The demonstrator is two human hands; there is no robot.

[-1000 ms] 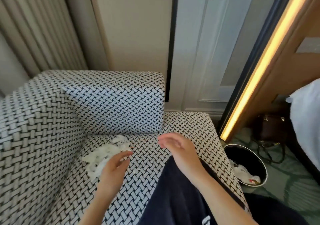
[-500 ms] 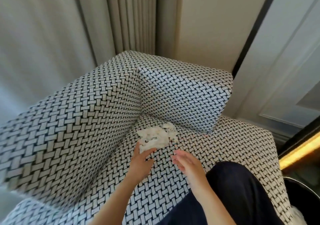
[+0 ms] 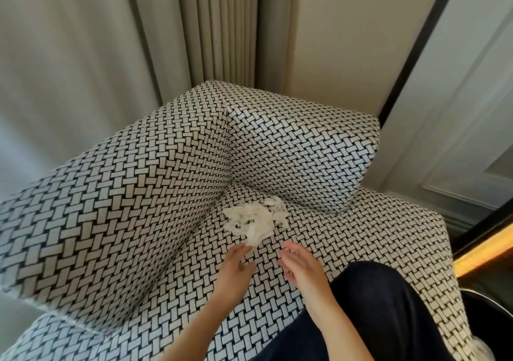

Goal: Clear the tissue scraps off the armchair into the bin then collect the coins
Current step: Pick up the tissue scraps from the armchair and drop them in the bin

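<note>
A heap of white tissue scraps (image 3: 254,219) lies on the seat of the black-and-white woven armchair (image 3: 138,208), in the corner where backrest and arm meet. My left hand (image 3: 236,263) rests on the seat with its fingertips touching the near edge of the heap; the fingers are apart and hold nothing. My right hand (image 3: 301,266) hovers beside it, just right of the heap, open and empty. The black bin (image 3: 488,316) shows only as a rim at the right edge. No coins are visible.
My dark-trousered leg (image 3: 369,319) rests on the seat at the lower right. Curtains (image 3: 211,27) hang behind the chair. A pale panelled wall (image 3: 458,127) and a glowing amber light strip (image 3: 483,255) stand to the right.
The view has swung left and down, so the bin has slid almost out of frame. Both hands have moved toward the tissue heap; the left fingertips now touch it.
</note>
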